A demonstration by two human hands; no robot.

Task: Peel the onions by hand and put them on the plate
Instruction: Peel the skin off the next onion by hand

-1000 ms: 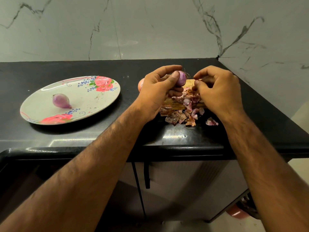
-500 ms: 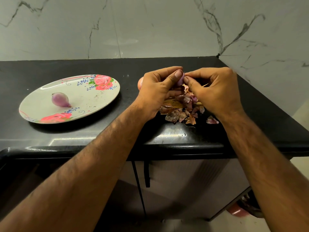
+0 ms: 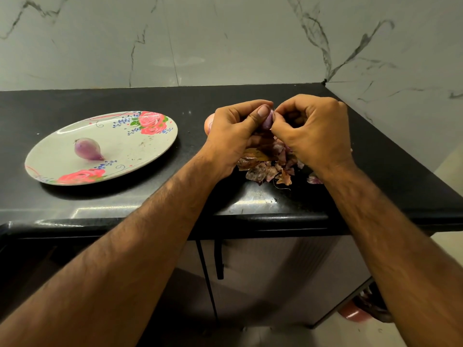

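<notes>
1. Head view, work surface: a black countertop runs across the frame. It is backed on two sides by a grey-veined marble wall.
2. Plate: an oval plate printed with pink roses and blue sprigs lies on the left part of the countertop, well apart from both hands.
3. Peeled onion: it lies on its side in the left half of the plate. It is purple-white, with its pointed end toward the front right.
4. Left hand: the fingers are curled round the held onion, and the thumb is pressed flat on its near face. Only a small purple patch of this onion shows.
5. Right hand: the fingers are curled, and the thumb and forefinger tips pinch the right end of the held onion. Whether a strip of skin lies between them cannot be told.
6. Held onion, location: right of centre, between the two hands and above the skins.
7. Skins: a loose heap of brown, pink and purple pieces lies on the countertop under the hands. One piece lies apart, beside the right wrist.
8. Third onion: pale pink-orange, on the countertop just behind the left hand and mostly hidden by it.
9. Below the front edge: a cabinet door with a dark vertical handle.
</notes>
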